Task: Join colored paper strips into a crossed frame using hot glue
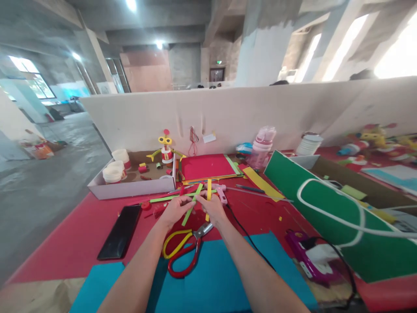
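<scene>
My left hand [175, 211] pinches a short light-green paper strip [187, 216], which slants upward past the fingertips. My right hand [214, 210] is closed on a yellow paper strip [209, 188] standing nearly upright, and its fingertips meet the green strip beside the left fingers. Just below the hands lie scissors [185, 273] with one red and one yellow handle, partly on blue paper [215, 278]. Behind the right hand rests a pink glue gun [222, 194]. A longer green strip [163, 198] lies flat behind the left hand.
A phone [120, 232] lies at left, before a shallow box [133, 189] with paper cups and a yellow figure [167, 152]. Red sheets [205, 167] are stacked behind. At right stand a green board [312, 213] with a white cable and a purple power strip [312, 261].
</scene>
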### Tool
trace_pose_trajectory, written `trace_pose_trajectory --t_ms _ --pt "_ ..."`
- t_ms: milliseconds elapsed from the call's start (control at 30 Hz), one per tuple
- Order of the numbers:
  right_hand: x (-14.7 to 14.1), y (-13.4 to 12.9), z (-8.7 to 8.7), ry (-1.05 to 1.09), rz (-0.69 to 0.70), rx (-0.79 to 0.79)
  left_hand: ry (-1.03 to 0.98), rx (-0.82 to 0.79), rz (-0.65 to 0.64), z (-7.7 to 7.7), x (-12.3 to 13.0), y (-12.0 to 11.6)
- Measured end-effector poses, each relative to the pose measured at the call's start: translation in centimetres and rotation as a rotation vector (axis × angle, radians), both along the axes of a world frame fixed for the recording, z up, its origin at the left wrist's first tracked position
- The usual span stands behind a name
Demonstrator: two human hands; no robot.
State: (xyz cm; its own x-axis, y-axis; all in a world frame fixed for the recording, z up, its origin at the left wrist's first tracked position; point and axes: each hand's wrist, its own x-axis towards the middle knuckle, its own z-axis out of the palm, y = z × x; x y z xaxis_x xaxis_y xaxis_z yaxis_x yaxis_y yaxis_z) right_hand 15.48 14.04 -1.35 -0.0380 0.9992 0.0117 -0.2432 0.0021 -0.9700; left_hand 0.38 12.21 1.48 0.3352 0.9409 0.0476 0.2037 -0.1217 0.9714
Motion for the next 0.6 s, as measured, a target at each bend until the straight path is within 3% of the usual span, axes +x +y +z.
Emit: trace_pose_trajectory --t_ms 233,433,600 --pt "0.9 0.5 0.5 0.014 -0.078 0.004 0.165 -0.021 0.008 -0.1 -1.7 0.4" --pt "-0.4 -0.6 0.2 -0.052 0.056 0.019 0.053 -0.028 -0.06 0.7 -1.3 -0.2" --pt "0.3 -0.6 1.0 0.06 0.117 -0.101 -0.151 -0.163 0.004 -0.5 -1.0 0.0"
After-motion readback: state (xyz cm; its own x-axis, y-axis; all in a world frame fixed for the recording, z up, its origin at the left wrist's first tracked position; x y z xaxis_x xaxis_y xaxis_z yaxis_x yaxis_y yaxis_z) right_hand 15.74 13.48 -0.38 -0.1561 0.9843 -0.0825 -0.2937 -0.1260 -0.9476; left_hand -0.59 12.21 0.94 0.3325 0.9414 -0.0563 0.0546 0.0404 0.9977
